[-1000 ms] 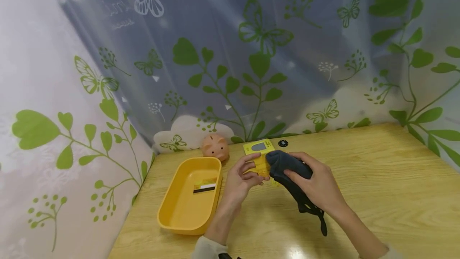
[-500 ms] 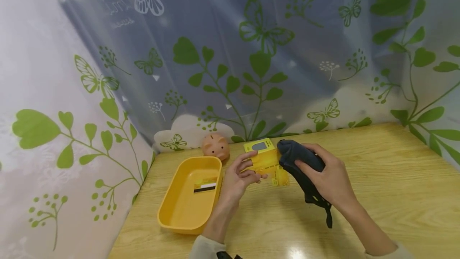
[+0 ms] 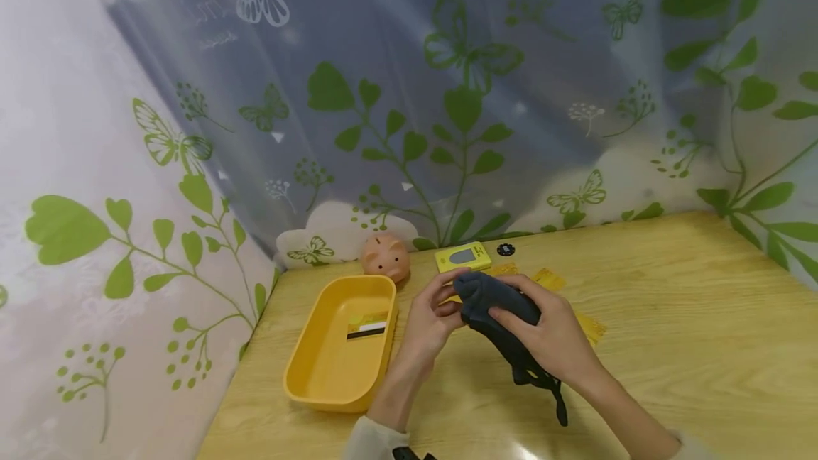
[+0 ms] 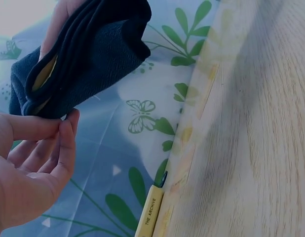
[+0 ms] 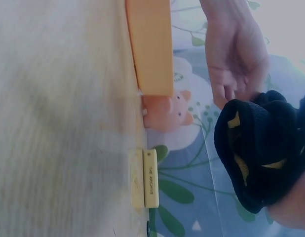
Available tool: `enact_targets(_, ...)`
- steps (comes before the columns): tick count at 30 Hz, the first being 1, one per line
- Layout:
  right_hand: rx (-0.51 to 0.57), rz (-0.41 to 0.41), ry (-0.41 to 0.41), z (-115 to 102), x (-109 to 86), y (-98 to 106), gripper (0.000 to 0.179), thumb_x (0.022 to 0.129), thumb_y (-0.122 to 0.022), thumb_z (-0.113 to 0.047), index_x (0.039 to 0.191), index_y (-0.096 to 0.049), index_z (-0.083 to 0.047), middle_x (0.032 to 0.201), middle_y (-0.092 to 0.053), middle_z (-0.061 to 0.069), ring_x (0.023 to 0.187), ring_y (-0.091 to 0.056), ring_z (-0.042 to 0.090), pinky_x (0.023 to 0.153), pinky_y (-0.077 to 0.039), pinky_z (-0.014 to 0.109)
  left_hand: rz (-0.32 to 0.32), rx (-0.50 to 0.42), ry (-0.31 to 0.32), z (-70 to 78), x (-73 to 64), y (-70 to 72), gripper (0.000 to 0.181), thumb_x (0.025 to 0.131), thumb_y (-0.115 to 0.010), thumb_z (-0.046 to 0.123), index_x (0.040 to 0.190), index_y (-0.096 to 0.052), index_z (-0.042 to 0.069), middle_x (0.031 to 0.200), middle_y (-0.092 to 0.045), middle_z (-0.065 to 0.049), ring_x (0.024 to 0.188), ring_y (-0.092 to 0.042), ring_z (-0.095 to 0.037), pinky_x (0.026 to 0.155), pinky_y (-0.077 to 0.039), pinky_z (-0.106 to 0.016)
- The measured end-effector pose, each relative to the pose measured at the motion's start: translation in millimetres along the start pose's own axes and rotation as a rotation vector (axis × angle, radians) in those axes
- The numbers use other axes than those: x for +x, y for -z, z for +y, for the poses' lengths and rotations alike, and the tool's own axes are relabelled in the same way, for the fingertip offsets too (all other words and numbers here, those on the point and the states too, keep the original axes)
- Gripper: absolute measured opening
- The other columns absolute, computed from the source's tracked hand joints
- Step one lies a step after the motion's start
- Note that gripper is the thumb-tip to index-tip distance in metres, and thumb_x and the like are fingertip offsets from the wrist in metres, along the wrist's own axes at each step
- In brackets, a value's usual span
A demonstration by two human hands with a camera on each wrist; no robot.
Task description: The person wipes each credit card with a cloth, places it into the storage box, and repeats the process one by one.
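Tho apart b4, L-hand (image 3: 427,321) on pouch (image 3: 488,295)

Looks like a homelike nook, walled at back and sides by blue-and-white sheeting (image 3: 537,126) in a leaf-and-butterfly print, with a wood-grain tabletop (image 3: 690,318) and a piggy bank (image 3: 385,259).

Past the right hand (image 3: 552,332), the tabletop (image 3: 703,311) offers a broad stretch of bare wood where the hands could pass. Leftward it's tighter: the tray (image 3: 354,405) raises its wall just beside the left forearm (image 3: 404,373), with room to dip in over the rim. Ahead, the pouch (image 3: 501,300) gripped between both hands blocks the direct way; beyond it a low yellow box (image 3: 463,257) and a flat black disc (image 3: 505,250) lie near the curtain (image 3: 549,112), which bars the back. A piggy bank (image 3: 385,260) fills the spot behind the tray. Yellow cards (image 3: 591,329) lie flat, easily passed over.
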State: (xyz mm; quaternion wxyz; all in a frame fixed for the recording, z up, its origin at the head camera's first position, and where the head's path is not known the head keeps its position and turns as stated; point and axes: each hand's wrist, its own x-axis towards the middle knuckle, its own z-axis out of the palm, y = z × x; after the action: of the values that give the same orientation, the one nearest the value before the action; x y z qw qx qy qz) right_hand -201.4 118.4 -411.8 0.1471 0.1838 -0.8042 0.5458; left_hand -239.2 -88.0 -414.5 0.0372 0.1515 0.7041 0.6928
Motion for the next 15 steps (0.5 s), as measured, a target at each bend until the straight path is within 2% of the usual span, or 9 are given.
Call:
enact_targets(8,-0.047,0.021,0.003,-2.3,-2.6,-6.4,0.041,0.096,-0.077,-0.024,0.135,-0.065,-0.019,0.126,-0.07,0.008,0.102,-0.07,0.026,0.077,-0.06,0.033,-0.001,0.015,-0.011,1.8,-3.4,-2.4,0.057,0.091,-0.067,-0.013,0.139,-0.065,0.017,0.128,-0.07,-0.012,0.095,-0.071,-0.022,0.079,-0.059,-0.03)
enact_targets(15,-0.116,0.058,0.018,-8.4,-2.5,-1.3,0.041,0.094,-0.079,-0.022,0.133,-0.067,-0.016,0.125,-0.071,0.011,0.101,-0.071,0.029,0.077,-0.061,0.04,0.04,0.02,-0.012,6.5,-4.4,-2.9,0.056,0.09,-0.065,-0.014,0.138,-0.066,0.015,0.122,-0.073,-0.011,0.09,-0.072,-0.02,0.081,-0.061,-0.033)
